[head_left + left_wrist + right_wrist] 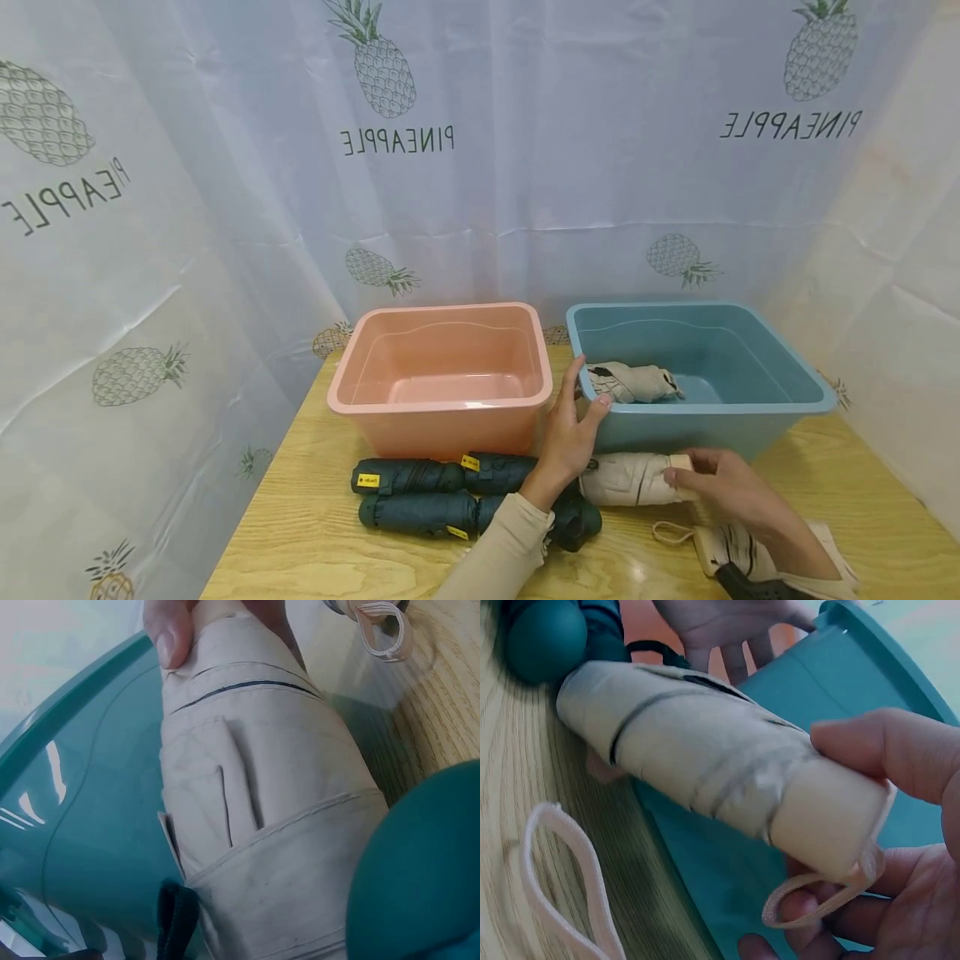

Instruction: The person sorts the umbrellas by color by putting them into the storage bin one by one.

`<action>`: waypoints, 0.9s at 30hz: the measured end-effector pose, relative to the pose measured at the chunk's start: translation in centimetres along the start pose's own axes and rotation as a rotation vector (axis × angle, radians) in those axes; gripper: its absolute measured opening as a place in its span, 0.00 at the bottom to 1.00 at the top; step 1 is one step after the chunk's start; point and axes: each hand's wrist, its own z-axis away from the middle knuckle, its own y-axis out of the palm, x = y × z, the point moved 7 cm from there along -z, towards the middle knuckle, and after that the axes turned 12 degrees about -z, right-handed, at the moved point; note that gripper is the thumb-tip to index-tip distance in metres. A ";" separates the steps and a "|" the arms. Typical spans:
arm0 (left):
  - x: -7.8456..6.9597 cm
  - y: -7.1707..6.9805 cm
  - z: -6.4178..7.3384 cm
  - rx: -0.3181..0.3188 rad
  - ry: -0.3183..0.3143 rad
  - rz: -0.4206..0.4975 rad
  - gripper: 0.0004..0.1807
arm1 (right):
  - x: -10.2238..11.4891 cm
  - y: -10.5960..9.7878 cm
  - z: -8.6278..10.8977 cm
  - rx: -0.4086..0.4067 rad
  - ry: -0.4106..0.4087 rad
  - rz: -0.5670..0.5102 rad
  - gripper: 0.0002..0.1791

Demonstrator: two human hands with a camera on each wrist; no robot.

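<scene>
My right hand (723, 483) pinches the pale handle end of a beige folded umbrella (630, 479), in front of the blue bin (697, 433). In the right wrist view the thumb lies over the handle of that umbrella (705, 742), and a wrist loop dangles below. My left hand (572, 433) has its fingers spread at the bin's near left corner, apparently touching the rim; it holds nothing. A second beige umbrella (637, 383) lies inside the bin. Another beige umbrella (720, 546) rests on the table, partly hidden by my right forearm.
An orange bin (450, 429) stands left of the blue one. Several dark green folded umbrellas (416, 512) lie in two rows before it, some partly behind my left arm. A pineapple-print curtain (480, 183) hangs behind the wooden table (300, 517).
</scene>
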 end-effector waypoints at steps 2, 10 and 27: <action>0.0 0.0 0.0 0.001 0.000 -0.002 0.35 | -0.1 0.1 0.0 0.011 -0.016 -0.037 0.46; -0.1 0.0 -0.1 0.005 0.009 -0.008 0.35 | -0.4 0.9 0.0 0.149 -0.061 -0.304 0.35; -0.1 0.0 0.1 0.014 0.010 0.011 0.35 | -0.3 1.1 0.4 0.314 -0.129 -0.564 0.10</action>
